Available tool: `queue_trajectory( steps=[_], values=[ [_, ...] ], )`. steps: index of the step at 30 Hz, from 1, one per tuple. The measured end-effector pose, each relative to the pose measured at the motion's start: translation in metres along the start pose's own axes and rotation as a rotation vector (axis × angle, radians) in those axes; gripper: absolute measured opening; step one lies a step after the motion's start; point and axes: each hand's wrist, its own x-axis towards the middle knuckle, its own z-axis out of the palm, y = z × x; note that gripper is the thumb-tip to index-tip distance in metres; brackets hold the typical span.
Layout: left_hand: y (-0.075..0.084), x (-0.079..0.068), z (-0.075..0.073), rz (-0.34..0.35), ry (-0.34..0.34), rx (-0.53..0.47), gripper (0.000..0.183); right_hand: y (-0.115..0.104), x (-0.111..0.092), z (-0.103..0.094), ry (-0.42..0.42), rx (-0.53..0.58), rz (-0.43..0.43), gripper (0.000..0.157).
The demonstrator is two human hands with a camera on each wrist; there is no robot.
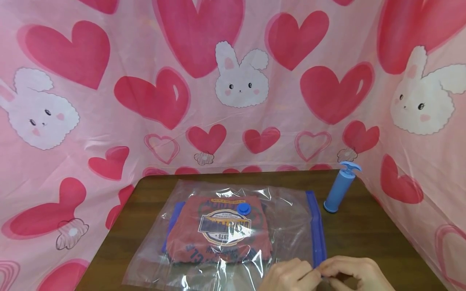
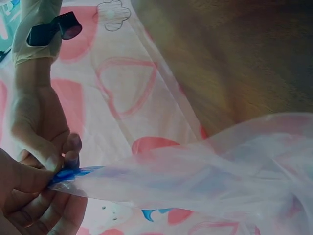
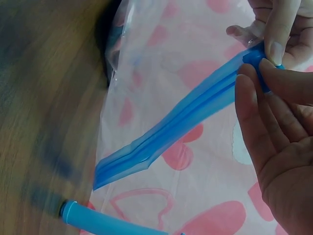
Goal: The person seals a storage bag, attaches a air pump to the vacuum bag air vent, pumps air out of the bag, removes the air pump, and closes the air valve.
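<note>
A clear plastic vacuum storage bag (image 1: 291, 226) lies on the table with a folded red printed shirt (image 1: 233, 230) inside. It has a round blue valve (image 1: 244, 208) on top and a blue zip strip (image 1: 316, 226) along its right edge. At the near end of that strip, my left hand (image 1: 289, 275) pinches the bag's corner between thumb and fingers. Right beside it, my right hand (image 1: 354, 270) pinches a small blue zip slider (image 3: 259, 59) on the strip. The two hands' fingertips nearly touch.
A blue hand pump (image 1: 340, 189) stands upright on the brown wooden table (image 1: 364, 230), right of the bag. Pink cloth (image 1: 240, 121) with hearts and rabbits hangs around the back and sides. Something blue (image 1: 174, 222) lies beneath the red shirt in the bag.
</note>
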Motion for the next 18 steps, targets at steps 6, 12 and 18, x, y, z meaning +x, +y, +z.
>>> queue_trajectory(
  steps=[6,12,18],
  values=[
    [-0.0013,-0.0022,0.0010,-0.006,0.006,-0.024,0.024,0.0022,0.0027,0.0013,-0.007,-0.013,-0.017,0.063],
    [-0.0062,-0.0004,0.0019,0.016,0.041,-0.009,0.024,0.0034,0.0003,0.0043,0.039,0.006,0.023,0.061],
    [-0.0051,0.0000,-0.0010,-0.027,0.006,0.025,0.023,-0.0031,0.0024,0.0044,0.044,-0.077,0.042,0.049]
  ],
)
